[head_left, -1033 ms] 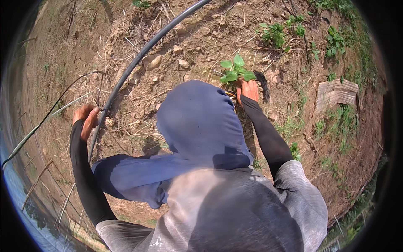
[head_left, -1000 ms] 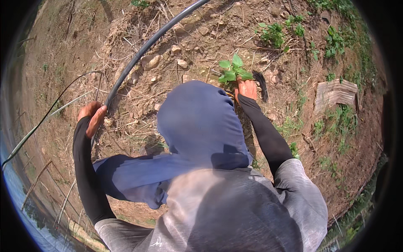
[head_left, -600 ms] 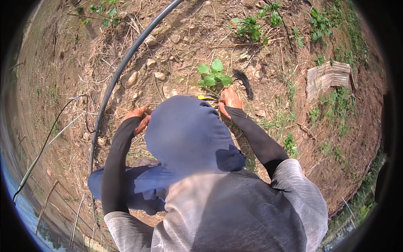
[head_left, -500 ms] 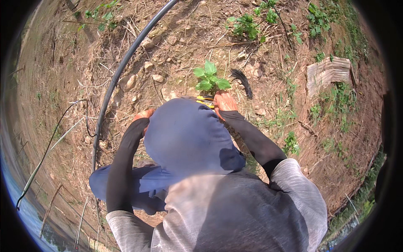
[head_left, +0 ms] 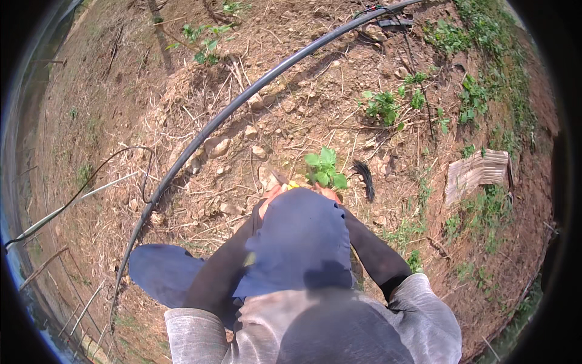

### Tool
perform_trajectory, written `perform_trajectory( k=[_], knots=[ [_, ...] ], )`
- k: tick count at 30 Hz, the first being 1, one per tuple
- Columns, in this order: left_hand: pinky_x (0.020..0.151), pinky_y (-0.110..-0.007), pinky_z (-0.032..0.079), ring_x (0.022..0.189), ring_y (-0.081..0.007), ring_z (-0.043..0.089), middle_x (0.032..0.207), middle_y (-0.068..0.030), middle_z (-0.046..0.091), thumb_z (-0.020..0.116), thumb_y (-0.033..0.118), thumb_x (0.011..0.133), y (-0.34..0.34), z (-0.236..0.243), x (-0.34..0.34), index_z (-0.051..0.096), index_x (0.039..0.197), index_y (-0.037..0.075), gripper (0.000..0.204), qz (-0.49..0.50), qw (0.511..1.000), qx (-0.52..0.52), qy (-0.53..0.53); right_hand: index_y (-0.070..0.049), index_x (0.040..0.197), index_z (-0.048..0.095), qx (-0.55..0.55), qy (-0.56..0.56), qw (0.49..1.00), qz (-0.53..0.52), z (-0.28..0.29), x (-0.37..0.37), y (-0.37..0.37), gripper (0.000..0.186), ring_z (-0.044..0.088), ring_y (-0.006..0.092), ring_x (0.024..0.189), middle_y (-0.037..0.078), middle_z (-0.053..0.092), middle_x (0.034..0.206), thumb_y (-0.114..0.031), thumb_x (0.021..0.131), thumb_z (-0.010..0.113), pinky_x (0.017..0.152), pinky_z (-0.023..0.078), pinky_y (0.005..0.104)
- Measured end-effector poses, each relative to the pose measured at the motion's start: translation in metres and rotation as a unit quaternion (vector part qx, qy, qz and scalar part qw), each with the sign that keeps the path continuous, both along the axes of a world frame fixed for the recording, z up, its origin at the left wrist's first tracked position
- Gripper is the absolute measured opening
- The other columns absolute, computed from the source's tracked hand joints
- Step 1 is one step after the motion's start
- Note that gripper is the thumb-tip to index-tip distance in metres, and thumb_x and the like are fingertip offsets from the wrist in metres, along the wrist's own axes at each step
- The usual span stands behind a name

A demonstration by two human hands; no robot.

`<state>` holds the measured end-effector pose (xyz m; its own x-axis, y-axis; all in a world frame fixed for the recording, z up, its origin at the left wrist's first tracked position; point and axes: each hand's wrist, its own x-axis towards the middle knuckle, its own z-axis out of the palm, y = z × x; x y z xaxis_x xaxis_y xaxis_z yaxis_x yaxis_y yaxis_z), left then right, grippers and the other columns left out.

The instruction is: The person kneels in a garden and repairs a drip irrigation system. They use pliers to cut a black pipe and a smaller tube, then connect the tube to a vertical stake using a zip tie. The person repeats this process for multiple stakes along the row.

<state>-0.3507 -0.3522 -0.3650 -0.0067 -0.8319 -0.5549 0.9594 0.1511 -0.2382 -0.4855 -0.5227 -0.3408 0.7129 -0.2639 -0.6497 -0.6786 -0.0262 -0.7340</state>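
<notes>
Nearest the lens: a grey shirt (head_left: 315, 330) and a blue cap brim (head_left: 300, 242) filling the lower middle, hiding most of both hands. Dark sleeves reaching forward on either side of the brim. Left hand (head_left: 271, 195) showing only as a sliver of knuckles at the brim's upper left edge, low at the soil; fingers covered, so no telling whether apart or together. A small yellow thing (head_left: 293, 184) just beside that hand, too little of it visible to name. Right hand (head_left: 327, 192) likewise a thin strip at the brim's top edge, right at the foot of the small green seedling (head_left: 325, 169); grip hidden, cannot tell. Seedling upright in dry brown soil, broad leaves spread, just beyond both hands and between them. Just right of the seedling, a dark curved strip (head_left: 366, 177) lying on the ground. A blue cloth patch (head_left: 163, 272) low at the left. Pale stones (head_left: 217, 145) scattered left of the seedling among dry straw. Behind them, a black irrigation hose (head_left: 242, 103) arcing from the lower left up to the top right. Farther right, a flattened piece of corrugated cardboard (head_left: 479, 173) among weeds. Beyond the hose, more green weeds (head_left: 388, 103) and another leafy plant (head_left: 206, 45) near the top edge.
</notes>
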Motion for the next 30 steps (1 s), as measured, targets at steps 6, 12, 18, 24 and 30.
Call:
perform_trajectory(
  k=[6,12,18,24,30],
  knots=[
    [0.084,-0.047,0.052,0.095,-0.034,0.063,0.089,-0.0126,0.065,0.057,0.012,0.09,-0.011,0.039,0.065,0.054,0.104,0.008,0.015,-0.055,0.96,0.096,-0.258,-0.001,0.108,0.056,-0.173,-0.11,0.96,-0.188,0.048,0.007,-0.031,0.036,0.056,0.0263,0.101,0.014,0.055,0.104,-0.014,0.078,0.072,0.09,0.043,0.037],
    [0.086,-0.052,0.052,0.083,-0.0278,0.063,0.081,-0.0103,0.062,0.056,0.01,0.091,0.05,0.105,0.154,0.054,0.096,0.006,0.007,-0.106,0.89,0.125,-0.425,0.0,0.109,0.049,-0.473,0.021,0.871,-0.129,-0.006,-0.087,-0.101,0.045,0.047,0.0413,0.11,0.023,0.044,0.119,-0.012,0.071,0.068,0.093,0.041,0.0466],
    [0.082,-0.049,0.055,0.075,-0.023,0.064,0.079,-0.0091,0.061,0.058,0.01,0.09,0.121,0.116,0.2,0.053,0.097,0.004,0.011,-0.072,0.864,0.177,-0.466,-0.003,0.111,0.052,-0.512,0.074,0.85,-0.096,-0.027,-0.093,-0.097,0.046,0.05,0.0432,0.104,0.023,0.048,0.109,-0.013,0.069,0.068,0.086,0.045,0.051],
    [0.077,-0.045,0.057,0.078,-0.0252,0.066,0.079,-0.0105,0.062,0.061,0.013,0.089,0.14,0.126,0.2,0.053,0.097,0.003,0.015,-0.068,0.873,0.153,-0.458,-0.011,0.119,0.053,-0.491,0.157,0.856,-0.052,-0.031,-0.079,-0.092,0.058,0.051,0.0402,0.111,0.017,0.054,0.117,-0.012,0.065,0.074,0.088,0.047,0.047],
    [0.08,-0.046,0.055,0.078,-0.0231,0.064,0.078,-0.007,0.058,0.06,0.014,0.091,0.154,0.163,0.173,0.053,0.094,0.005,0.012,-0.076,0.888,0.185,-0.414,-0.007,0.088,0.057,-0.372,-0.03,0.909,-0.186,-0.009,-0.103,-0.151,0.039,0.052,0.0189,0.067,0.007,0.055,0.071,-0.032,0.064,0.075,0.063,0.044,0.0354]
  ],
)
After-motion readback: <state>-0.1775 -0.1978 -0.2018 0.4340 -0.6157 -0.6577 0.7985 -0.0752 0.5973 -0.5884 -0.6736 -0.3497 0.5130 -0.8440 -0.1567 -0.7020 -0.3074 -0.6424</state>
